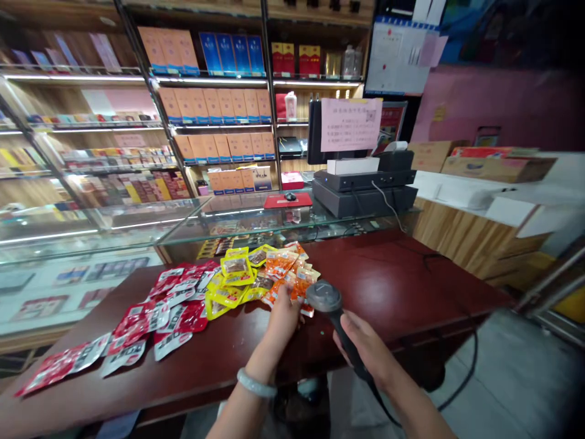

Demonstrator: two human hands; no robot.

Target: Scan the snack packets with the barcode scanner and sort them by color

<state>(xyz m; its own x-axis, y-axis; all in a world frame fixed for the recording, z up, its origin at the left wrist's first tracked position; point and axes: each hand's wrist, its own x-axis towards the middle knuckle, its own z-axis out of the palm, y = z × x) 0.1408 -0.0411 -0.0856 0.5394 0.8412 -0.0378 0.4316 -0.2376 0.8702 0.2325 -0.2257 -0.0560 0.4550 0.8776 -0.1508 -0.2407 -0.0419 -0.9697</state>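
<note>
My right hand (363,341) is wrapped round the handle of a dark barcode scanner (324,297), its head pointing left over the table. Beside it my left hand (284,320), with a pale bangle on the wrist, has its fingers closed at the near edge of a pile of orange snack packets (280,264), gripping one; the fingertips are partly hidden. Touching that pile on the left are several yellow snack packets (235,266) with dark contents. Farther left, red and silver snack packets (176,317) lie spread toward the table's left end.
The dark red wooden table (375,274) borders a glass display counter (247,213). On the counter stand a monitor (315,137) with a pink notice, a cash drawer (361,195) and a mouse (290,196). The scanner's cable (473,347) hangs at the right. Stocked shelves (214,103) line the back.
</note>
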